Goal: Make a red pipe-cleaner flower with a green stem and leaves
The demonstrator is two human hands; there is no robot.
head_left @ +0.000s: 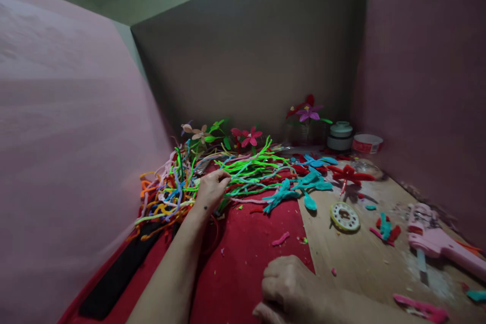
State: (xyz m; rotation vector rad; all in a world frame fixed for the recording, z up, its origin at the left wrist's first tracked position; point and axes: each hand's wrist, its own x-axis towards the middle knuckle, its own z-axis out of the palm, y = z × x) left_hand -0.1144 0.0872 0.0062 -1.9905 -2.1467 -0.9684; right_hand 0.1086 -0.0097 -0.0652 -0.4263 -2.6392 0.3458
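My left hand [214,187] reaches into a tangled heap of pipe cleaners [250,168], its fingers curled and closed at the near edge of the bright green ones. What the fingertips hold, if anything, is hidden. Close to me, my right hand [286,283] is curled over the red cloth [239,248], beside the edge of the wooden board. Its fingers are bent in, and I cannot see what is inside them. Turquoise pipe-cleaner petals [313,180] lie to the right of the heap. A short pink scrap [281,239] rests on the cloth between my hands.
On the wooden board [360,258] are a red pipe-cleaner flower [349,174], a round yellow-rimmed disc [345,216] and a pink glue gun [436,240]. Finished flowers [250,136], a lidded jar [340,135] and a tape roll [367,143] stand behind. A black strip [117,276] lies left.
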